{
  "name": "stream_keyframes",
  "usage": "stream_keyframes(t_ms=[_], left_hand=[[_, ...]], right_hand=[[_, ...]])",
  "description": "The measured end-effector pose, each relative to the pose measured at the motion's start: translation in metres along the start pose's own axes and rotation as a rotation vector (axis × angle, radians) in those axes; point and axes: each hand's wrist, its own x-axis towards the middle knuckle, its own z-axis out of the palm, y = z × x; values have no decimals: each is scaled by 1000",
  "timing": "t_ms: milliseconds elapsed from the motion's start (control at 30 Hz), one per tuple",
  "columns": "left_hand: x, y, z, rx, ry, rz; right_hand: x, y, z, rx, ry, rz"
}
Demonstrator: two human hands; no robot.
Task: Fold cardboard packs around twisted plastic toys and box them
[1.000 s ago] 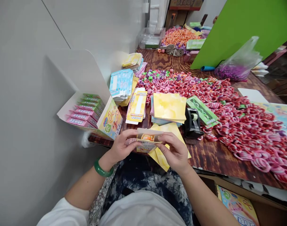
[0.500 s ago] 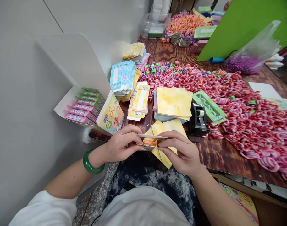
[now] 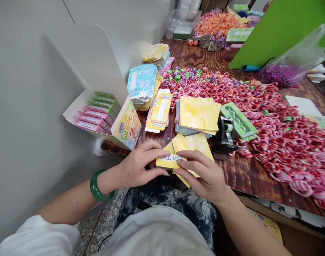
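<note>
The head view shows a small yellow box [image 3: 165,163] held level at the near edge of the table [image 3: 234,174], in front of the person and partly over loose yellow sheets [image 3: 193,143]. Its upper face is plain, bright yellow, with a row of chunky white lettering outlined in blue-violet along the far side. The near left corner looks rounded, and the narrow side facing the person lies in shade, too dark to read. The right hand [image 3: 202,172] is clamped on the box's right end, its fingers covering the end of the lettering and its thumb along the near edge. The left hand [image 3: 143,165] touches the left end with a fingertip on top, the thumb just below the near edge; whether it grips cannot be told.
</note>
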Motion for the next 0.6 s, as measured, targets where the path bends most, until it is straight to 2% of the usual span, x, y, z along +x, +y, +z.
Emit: stream_keyframes(t_ms=[133,267,367,600], left_hand=[[2,12,-7,-53,-107,-72],[4,21,-14,-61,-181,-86],[5,26,-19,-45,-235,-93],[5,35,-23,75,-286,-96]], right_hand=[[2,-10,-2,60,-35,109],[7,-16,-10,134,-113,134],[11,-18,-17,155,-182,108],[26,-25,-28,17,-370,5]])
